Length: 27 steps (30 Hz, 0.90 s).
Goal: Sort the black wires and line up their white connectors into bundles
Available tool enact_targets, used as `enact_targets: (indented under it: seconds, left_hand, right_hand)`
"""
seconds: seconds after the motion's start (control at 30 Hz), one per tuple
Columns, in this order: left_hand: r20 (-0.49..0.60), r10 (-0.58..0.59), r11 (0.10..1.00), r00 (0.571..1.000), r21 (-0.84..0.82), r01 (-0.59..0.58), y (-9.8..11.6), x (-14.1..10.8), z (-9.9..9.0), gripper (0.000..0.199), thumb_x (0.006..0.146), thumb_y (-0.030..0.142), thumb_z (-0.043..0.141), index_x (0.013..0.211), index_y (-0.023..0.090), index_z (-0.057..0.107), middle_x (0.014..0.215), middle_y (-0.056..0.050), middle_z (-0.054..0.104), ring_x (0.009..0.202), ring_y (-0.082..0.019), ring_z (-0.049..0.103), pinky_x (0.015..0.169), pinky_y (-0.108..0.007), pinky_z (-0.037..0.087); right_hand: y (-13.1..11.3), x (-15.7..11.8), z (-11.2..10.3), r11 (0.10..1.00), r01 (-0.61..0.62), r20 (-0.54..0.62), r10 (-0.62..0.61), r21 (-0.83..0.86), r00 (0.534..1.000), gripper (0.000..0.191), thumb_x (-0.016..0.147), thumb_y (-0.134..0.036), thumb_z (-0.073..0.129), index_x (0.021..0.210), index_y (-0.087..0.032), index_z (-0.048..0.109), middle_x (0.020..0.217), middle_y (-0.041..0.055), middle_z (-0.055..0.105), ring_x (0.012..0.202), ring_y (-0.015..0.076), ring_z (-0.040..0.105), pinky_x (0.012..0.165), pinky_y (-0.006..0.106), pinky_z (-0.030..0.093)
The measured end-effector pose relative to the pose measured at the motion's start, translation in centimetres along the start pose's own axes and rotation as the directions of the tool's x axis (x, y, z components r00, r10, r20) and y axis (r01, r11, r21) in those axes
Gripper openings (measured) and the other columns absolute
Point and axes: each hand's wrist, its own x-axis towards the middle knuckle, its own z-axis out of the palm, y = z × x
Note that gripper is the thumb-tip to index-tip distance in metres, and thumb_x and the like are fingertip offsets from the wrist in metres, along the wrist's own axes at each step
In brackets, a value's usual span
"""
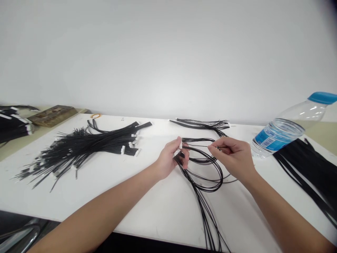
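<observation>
My left hand [171,157] is closed on a white connector [180,144], with a second white connector by its fingers. Thin black wires [206,186] loop from there to the right and hang down past the table's front edge. My right hand [233,154] is closed in a pinch on a single thin black wire, just right of the loops. Behind both hands lies another bunch of black wires [202,124] with white ends. To the left of my left hand is a big pile of black cables [86,144] with white connectors.
A clear bottle [286,130] with a blue cap leans at the right, near black sleeving or cables [310,168]. A worn block [54,115], an orange ring [95,115] and more cables [14,126] are at the far left of the white table [147,203].
</observation>
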Motion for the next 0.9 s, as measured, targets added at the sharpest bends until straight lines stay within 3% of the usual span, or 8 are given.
enact_targets:
  seconds: [0.27, 0.37, 0.6, 0.77, 0.83, 0.9]
  left_hand:
    - [0.024, 0.019, 0.999, 1.0, 0.029, -0.02, -0.2, 0.0, -0.1, 0.038, 0.084, 0.052, 0.045, 0.081, 0.015, 0.053, 0.051, -0.001, 0.055, 0.038, -0.016, 0.052, 0.044, -0.029, 0.043]
    - [0.031, 0.027, 0.999, 0.999, 0.036, -0.028, -0.3, 0.0, -0.1, 0.04, 0.084, 0.053, 0.044, 0.08, 0.014, 0.054, 0.052, -0.002, 0.056, 0.039, -0.016, 0.053, 0.045, -0.029, 0.043]
    - [0.024, 0.047, 0.997, 0.999, 0.055, -0.049, -0.2, -0.2, 0.2, 0.038, 0.084, 0.053, 0.044, 0.081, 0.015, 0.052, 0.051, -0.001, 0.056, 0.038, -0.016, 0.053, 0.044, -0.028, 0.042]
    - [0.012, 0.08, 0.995, 0.997, 0.065, -0.081, -0.2, -0.3, 0.3, 0.036, 0.085, 0.051, 0.044, 0.082, 0.016, 0.05, 0.051, 0.0, 0.054, 0.04, -0.016, 0.054, 0.046, -0.029, 0.043]
    - [0.009, 0.084, 0.994, 0.996, 0.064, -0.085, -0.1, -0.3, 0.3, 0.036, 0.085, 0.051, 0.044, 0.082, 0.016, 0.05, 0.051, 0.0, 0.054, 0.04, -0.016, 0.054, 0.047, -0.029, 0.044]
    - [0.008, 0.082, 0.994, 0.997, 0.065, -0.082, -0.1, -0.3, 0.4, 0.037, 0.084, 0.052, 0.044, 0.082, 0.016, 0.05, 0.051, 0.0, 0.054, 0.04, -0.016, 0.054, 0.047, -0.028, 0.044]
  right_hand:
    - [-0.6, 0.4, -0.6, 0.976, -0.175, 0.12, 0.159, 0.132, 0.98, 0.019, 0.072, -0.035, 0.065, 0.066, -0.017, 0.062, 0.053, -0.0023, 0.04, 0.05, 0.0085, 0.03, 0.047, 0.024, 0.025]
    - [-0.7, 0.4, -0.5, 0.969, -0.21, 0.106, 0.197, 0.131, 0.975, 0.02, 0.073, -0.036, 0.064, 0.067, -0.017, 0.062, 0.055, -0.0022, 0.041, 0.051, 0.0081, 0.029, 0.046, 0.024, 0.024]
    - [-1.1, 0.1, -0.2, 0.979, -0.206, 0.118, 0.203, 0.009, 0.972, 0.023, 0.079, -0.038, 0.057, 0.069, -0.017, 0.061, 0.055, -0.0025, 0.037, 0.051, 0.0092, 0.03, 0.046, 0.023, 0.026]
    - [-1.1, -0.2, -0.1, 0.987, -0.08, 0.18, 0.104, -0.137, 0.978, 0.026, 0.084, -0.037, 0.051, 0.068, -0.018, 0.057, 0.051, -0.0032, 0.036, 0.049, 0.0095, 0.029, 0.046, 0.024, 0.025]
    - [-1.1, -0.3, -0.1, 0.988, -0.072, 0.199, 0.098, -0.133, 0.975, 0.026, 0.084, -0.037, 0.05, 0.067, -0.018, 0.056, 0.052, -0.0032, 0.035, 0.049, 0.0095, 0.029, 0.046, 0.024, 0.024]
    - [-1.0, -0.2, -0.2, 0.989, -0.14, 0.213, 0.145, -0.04, 0.966, 0.026, 0.083, -0.036, 0.05, 0.065, -0.018, 0.054, 0.053, -0.0032, 0.034, 0.05, 0.0093, 0.028, 0.046, 0.024, 0.024]
